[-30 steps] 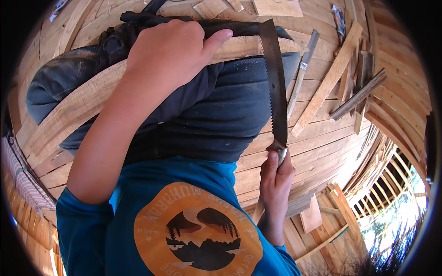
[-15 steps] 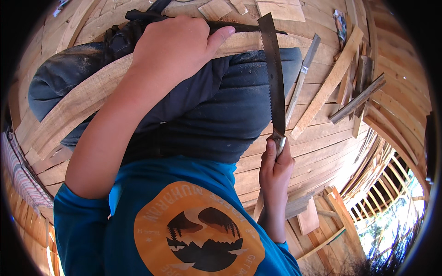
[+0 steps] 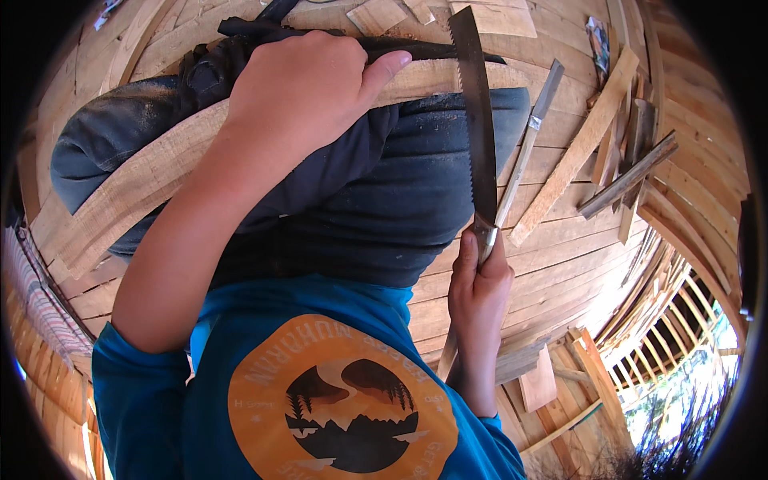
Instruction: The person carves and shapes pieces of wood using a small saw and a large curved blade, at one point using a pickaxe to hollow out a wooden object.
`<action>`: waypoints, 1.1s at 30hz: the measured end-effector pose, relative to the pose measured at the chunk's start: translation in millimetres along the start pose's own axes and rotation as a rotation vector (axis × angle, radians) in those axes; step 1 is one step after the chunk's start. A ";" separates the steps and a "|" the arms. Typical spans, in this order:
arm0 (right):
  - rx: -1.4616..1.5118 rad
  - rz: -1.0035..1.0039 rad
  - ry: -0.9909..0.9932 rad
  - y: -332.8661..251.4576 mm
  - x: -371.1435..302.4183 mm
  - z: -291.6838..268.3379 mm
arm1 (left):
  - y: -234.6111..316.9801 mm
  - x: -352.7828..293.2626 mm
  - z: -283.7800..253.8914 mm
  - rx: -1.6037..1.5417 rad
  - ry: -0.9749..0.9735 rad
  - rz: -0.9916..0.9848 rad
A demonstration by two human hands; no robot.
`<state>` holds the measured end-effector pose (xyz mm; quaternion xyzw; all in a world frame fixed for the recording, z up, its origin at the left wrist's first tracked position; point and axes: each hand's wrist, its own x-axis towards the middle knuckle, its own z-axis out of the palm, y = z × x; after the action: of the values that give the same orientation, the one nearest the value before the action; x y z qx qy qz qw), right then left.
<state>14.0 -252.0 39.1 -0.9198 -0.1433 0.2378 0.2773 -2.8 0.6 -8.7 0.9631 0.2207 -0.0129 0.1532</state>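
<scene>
A long, curved wooden plank (image 3: 160, 164) lies across my folded legs, which are in dark trousers (image 3: 400, 184). My left hand (image 3: 312, 76) is closed over the plank near its middle, thumb pointing right along the wood; the other fingertips are hidden behind it. In my right hand (image 3: 480, 284) is a hand saw (image 3: 480, 136), gripped by its handle at lower right. The dark blade stands nearly upright in view, teeth to the left, crossing the plank near its right end. Whether the teeth are sunk into the wood cannot be made out.
Right of my knee, a narrow bar-like tool with a metal band (image 3: 534, 120) rests on the plank floor (image 3: 552, 212). Beyond it lie a long wooden strip (image 3: 572, 152) and a dark grooved piece (image 3: 628, 176). Offcuts (image 3: 376, 16) are at the top, striped cloth (image 3: 52, 308) at far left.
The saw has slid slightly away from me, its tip higher in view and its blade more tilted. My left hand keeps its place on the plank; the whole view has shifted a little.
</scene>
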 end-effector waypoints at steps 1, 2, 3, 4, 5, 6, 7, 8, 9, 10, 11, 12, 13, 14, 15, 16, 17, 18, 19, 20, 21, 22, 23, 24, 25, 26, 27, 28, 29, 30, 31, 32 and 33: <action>-0.021 -0.008 0.005 -2.3 7.6 1.4 | -0.1 -0.3 0.2 -0.010 -0.008 0.007; -0.042 -0.017 0.010 -7.8 19.2 2.6 | -0.3 0.5 -2.5 -0.020 -0.016 0.013; -0.057 -0.034 0.018 -11.5 29.6 4.4 | -2.1 3.6 -4.5 -0.023 -0.015 0.018; -0.046 -0.047 0.015 -10.0 32.3 6.7 | -5.7 3.2 -1.1 -0.055 0.007 0.010; -0.022 -0.022 0.016 -7.1 25.6 6.0 | -3.4 0.6 -1.8 -0.062 -0.043 -0.011; 0.008 -0.002 0.019 -5.0 16.3 4.8 | 0.2 -0.7 -5.6 -0.061 -0.088 -0.033; 0.038 0.018 0.022 -4.8 12.1 4.6 | 3.4 -1.1 -8.6 -0.061 -0.133 -0.056; 0.035 -0.005 0.022 -6.6 14.3 5.7 | 5.3 0.1 -9.2 -0.077 -0.190 -0.072; 0.024 -0.023 0.021 -7.2 13.8 4.9 | 5.0 -0.8 -7.9 -0.073 -0.162 -0.066; 0.014 -0.039 0.020 -7.8 13.6 4.1 | 4.4 -1.8 -6.6 -0.070 -0.134 -0.060; 0.003 -0.055 0.020 -8.7 13.7 3.6 | 3.5 -2.5 -6.1 -0.066 -0.106 -0.054; -0.006 -0.069 0.036 -9.1 19.9 7.7 | 2.8 -1.7 -4.2 -0.070 -0.101 -0.041; -0.021 -0.072 0.040 -10.2 28.9 10.7 | 2.0 -1.4 -3.2 -0.084 -0.108 -0.039; -0.037 -0.076 0.043 -12.3 38.5 13.3 | 1.5 -1.1 -2.6 -0.099 -0.115 -0.036; -0.042 -0.090 0.047 -15.8 46.2 15.6 | -1.1 1.6 -4.7 -0.102 -0.114 -0.037; -0.075 -0.080 0.028 -14.2 40.7 13.6 | -0.2 1.2 -6.7 -0.109 -0.148 -0.070; -0.054 -0.064 0.032 -6.4 29.6 10.3 | -0.3 2.3 -6.7 -0.106 -0.158 -0.082; -0.029 -0.051 0.040 4.6 16.5 6.5 | -1.0 5.2 -7.8 -0.099 -0.165 -0.093; -0.006 -0.046 0.040 13.6 6.3 4.5 | -2.4 6.5 -7.6 -0.093 -0.169 -0.114; 0.034 0.020 0.057 16.9 -3.9 4.4 | -0.8 8.3 -7.7 -0.076 -0.154 -0.088; 0.042 0.006 0.048 15.4 -1.3 6.0 | 3.2 7.7 -6.2 -0.063 -0.142 -0.061; 0.044 0.001 0.034 10.5 3.6 6.2 | 7.7 4.5 -3.8 -0.058 -0.142 -0.035; 0.047 -0.003 0.020 4.2 11.3 7.5 | 8.5 2.3 -3.6 -0.067 -0.166 -0.047; -0.006 -0.069 0.031 -4.8 28.2 12.0 | 6.2 2.2 -4.7 -0.076 -0.182 -0.059; -0.010 -0.158 0.069 -5.1 43.2 19.7 | 2.6 2.0 -6.5 -0.081 -0.197 -0.074; -0.056 -0.141 0.049 -4.8 41.8 17.0 | -1.7 3.9 -1.9 -0.130 -0.155 -0.097; -0.095 -0.140 0.018 -6.5 44.6 16.8 | 1.1 0.7 -3.4 -0.124 -0.178 -0.094; -0.058 -0.105 0.026 -6.1 38.7 13.7 | 6.5 -0.8 -8.7 -0.111 -0.200 -0.087; -0.022 -0.071 0.032 -3.0 25.5 8.1 | 8.7 -0.6 -12.2 -0.098 -0.221 -0.081; -0.009 -0.049 0.031 -0.2 14.3 3.8 | 8.5 1.1 -10.9 -0.117 -0.202 -0.079; 0.010 -0.073 0.040 1.8 15.5 6.5 | 7.6 1.4 -10.6 -0.107 -0.191 -0.077; 0.029 -0.094 0.049 1.2 16.8 9.5 | 6.9 1.4 -10.8 -0.097 -0.180 -0.074; 0.032 -0.106 0.053 2.3 13.9 9.3 | 9.3 -1.5 -7.9 -0.103 -0.180 -0.072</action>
<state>21.3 -244.2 26.0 -0.9123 -0.1806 0.2008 0.3078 -0.5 -5.7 1.6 0.9404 0.2409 -0.0936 0.2210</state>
